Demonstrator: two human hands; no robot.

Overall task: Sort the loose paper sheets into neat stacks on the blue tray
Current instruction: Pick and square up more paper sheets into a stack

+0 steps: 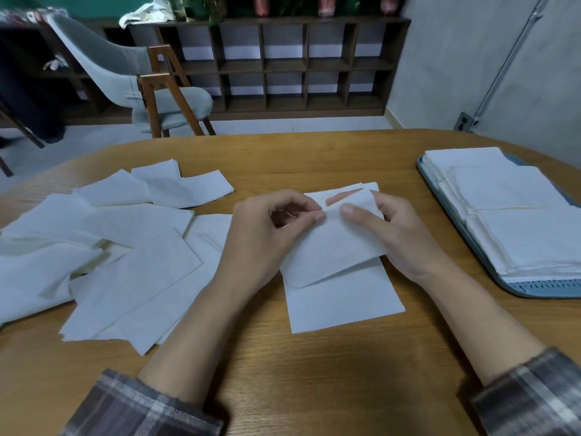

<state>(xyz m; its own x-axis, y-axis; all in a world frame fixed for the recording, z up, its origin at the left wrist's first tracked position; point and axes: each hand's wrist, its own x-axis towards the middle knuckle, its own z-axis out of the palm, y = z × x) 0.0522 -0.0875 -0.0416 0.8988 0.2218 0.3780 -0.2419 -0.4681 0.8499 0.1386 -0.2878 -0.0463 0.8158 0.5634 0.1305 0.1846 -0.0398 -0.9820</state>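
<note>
Both hands hold one white paper sheet [330, 247] above the middle of the wooden table [283, 372]. My left hand [267, 234] pinches its upper left edge, and my right hand [396, 234] grips its right side with the thumb on top. Under it lies another white sheet [342, 300], flat on the table. A loose heap of white sheets [110, 247] spreads over the left half of the table. At the right edge stands the blue tray [540, 286], carrying several neat stacks of white sheets [509, 209].
Beyond the table's far edge stands a grey chair with wooden legs [157, 96]. A dark wooden cubby shelf [283, 64] runs along the back wall. Bare table shows between the held sheet and the tray.
</note>
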